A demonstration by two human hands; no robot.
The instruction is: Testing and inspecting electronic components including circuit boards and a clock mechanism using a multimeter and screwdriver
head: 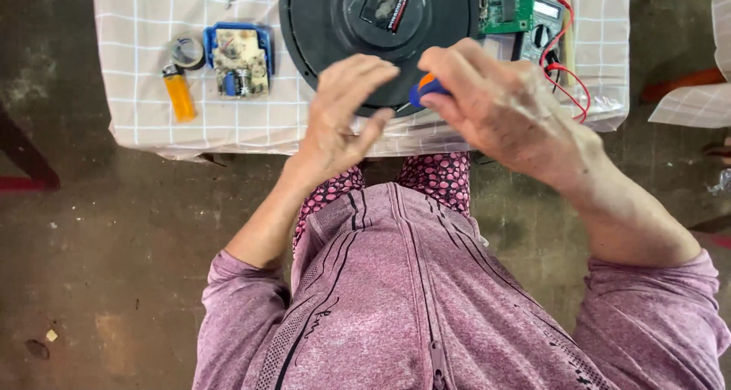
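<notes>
The right hand (499,108) pinches a screwdriver's smooth blue-and-orange handle (423,90) just above the near rim of a round, matte black disc-shaped casing (320,25). The left hand (346,112) hovers beside it, fingers loosely spread, holding nothing. At far left on the checked cloth (137,70) lie a blue-framed circuit board (238,59) and an orange lighter (180,93).

The right hand (495,108) grips a blue-and-orange-handled screwdriver (425,90) above a round black plastic appliance base (320,25) on a checked cloth-covered table (137,25). The left hand (346,108) hovers open just beside it. An orange lighter (180,93) lies near a blue-cased circuit board (239,59).
</notes>
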